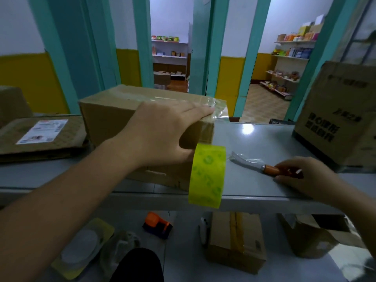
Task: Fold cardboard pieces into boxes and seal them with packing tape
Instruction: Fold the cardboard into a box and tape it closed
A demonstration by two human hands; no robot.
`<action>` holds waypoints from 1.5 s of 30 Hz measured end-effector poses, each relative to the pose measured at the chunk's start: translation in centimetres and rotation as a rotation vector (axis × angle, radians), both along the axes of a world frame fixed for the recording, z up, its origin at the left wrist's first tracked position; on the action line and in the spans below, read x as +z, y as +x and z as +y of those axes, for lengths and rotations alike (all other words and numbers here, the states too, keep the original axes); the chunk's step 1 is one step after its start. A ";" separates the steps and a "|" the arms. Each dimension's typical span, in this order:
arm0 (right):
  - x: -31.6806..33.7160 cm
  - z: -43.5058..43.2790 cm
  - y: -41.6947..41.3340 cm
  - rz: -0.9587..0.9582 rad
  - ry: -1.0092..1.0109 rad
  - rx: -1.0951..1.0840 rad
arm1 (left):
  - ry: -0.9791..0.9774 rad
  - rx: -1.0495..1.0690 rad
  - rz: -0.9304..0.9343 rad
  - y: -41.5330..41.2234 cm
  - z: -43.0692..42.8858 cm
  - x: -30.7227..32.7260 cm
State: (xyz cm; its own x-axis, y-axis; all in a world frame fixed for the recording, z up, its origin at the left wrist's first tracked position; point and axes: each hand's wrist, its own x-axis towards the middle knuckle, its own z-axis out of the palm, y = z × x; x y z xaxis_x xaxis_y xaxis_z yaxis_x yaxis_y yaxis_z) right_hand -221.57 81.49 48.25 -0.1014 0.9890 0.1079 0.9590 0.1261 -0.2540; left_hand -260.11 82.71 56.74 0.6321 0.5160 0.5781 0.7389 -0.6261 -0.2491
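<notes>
place: likely shop | evidence: stocked shelves [293,55], grey counter [264,139]

Grey table [264,139] runs left to right, with a flat parcel with a white label [42,135] at its left and a tall printed carton [341,119] at its far right. Teal door frames [203,47] behind, shelves of goods [289,55] beyond them. On the near floor lie an orange tape dispenser [157,223] and a yellow-edged packet [81,247].
</notes>
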 end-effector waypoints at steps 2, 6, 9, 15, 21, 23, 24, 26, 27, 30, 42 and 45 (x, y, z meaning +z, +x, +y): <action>-0.5 0.2 0.9 0.045 0.056 0.023 | -0.006 -0.013 -0.020 -0.1 -0.1 0.0; 2.6 -2.6 1.5 0.589 0.155 0.172 | -0.014 -0.020 -0.055 -0.2 -0.2 -0.1; 6.3 -5.1 0.4 0.671 0.180 0.363 | -0.029 -0.008 -0.075 -0.2 -0.2 0.0; 9.2 -4.4 -4.8 0.302 0.168 0.536 | -0.047 0.005 -0.073 -0.2 -0.4 0.1; 8.3 -2.8 -6.6 0.233 0.148 0.561 | -0.045 -0.008 -0.064 -0.3 -1.2 0.1; 7.7 -2.4 -7.1 0.234 0.143 0.534 | -0.031 -0.018 -0.081 -0.2 -1.4 -0.2; 7.4 -2.2 -7.3 0.234 0.143 0.525 | -0.024 -0.025 -0.097 -0.1 -1.5 -0.3; 6.7 -1.8 -7.5 0.237 0.153 0.521 | -0.021 -0.030 -0.119 -0.1 -1.5 -0.5; 6.5 -1.7 -7.5 0.245 0.157 0.521 | -0.025 -0.032 -0.124 -0.1 -1.5 -0.6; 6.4 -1.5 -7.2 0.270 0.171 0.534 | -0.035 -0.050 -0.137 -0.1 -1.6 -0.7; 5.7 -0.8 -7.6 0.290 0.148 0.635 | -0.013 -0.043 -0.121 -0.2 -2.4 -0.4; 5.4 -0.7 -8.0 0.280 0.148 0.651 | -0.030 -0.023 -0.098 -0.1 -2.3 -0.4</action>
